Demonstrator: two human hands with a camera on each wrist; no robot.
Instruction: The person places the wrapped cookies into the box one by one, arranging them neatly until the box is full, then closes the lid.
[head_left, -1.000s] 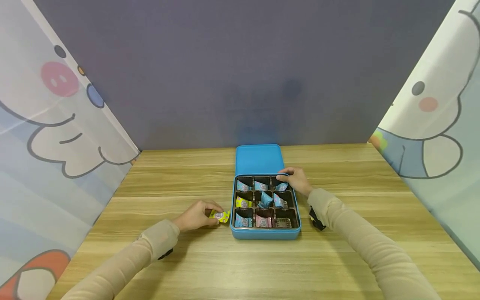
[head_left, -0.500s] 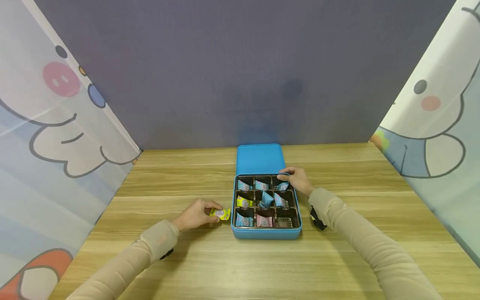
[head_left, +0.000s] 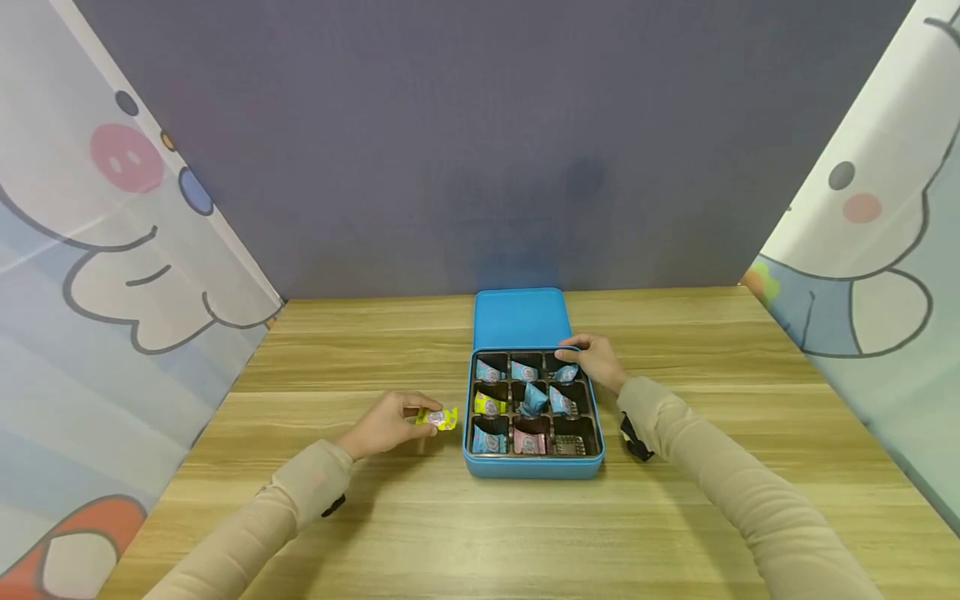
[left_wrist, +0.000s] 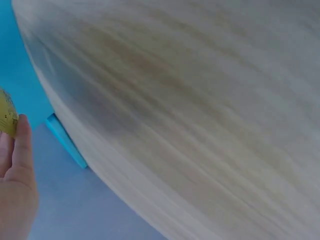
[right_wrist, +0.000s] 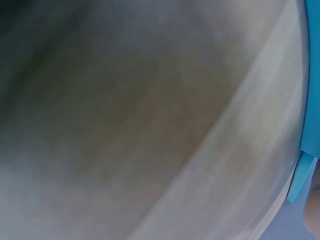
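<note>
Between thumb and fingers, my left hand [head_left: 386, 423] pinches a yellow wrapped candy [head_left: 442, 418] just left of the blue box. The candy's yellow wrapper [left_wrist: 7, 114] also shows at the left edge of the left wrist view. The box [head_left: 534, 468] has a dark tray with several compartments holding wrapped candies: mostly blue, one yellow [head_left: 490, 405], one pink [head_left: 529, 442]. At the box's back right corner, my right hand [head_left: 596, 362] grips the rim, fingers over the edge. Only a sliver of that hand appears in the right wrist view, beside the blue wall.
The box's blue lid [head_left: 521, 318] lies folded back behind it, near the table's far edge. A wooden table [head_left: 525, 533] spreads around. A grey panel [head_left: 480, 150] rises at the back, and cartoon-printed curtains [head_left: 97, 267] hang at both sides.
My left hand, with the yellow candy, has shifted slightly up and left in the head view, a little away from the box. My right hand has stayed on the rim.
</note>
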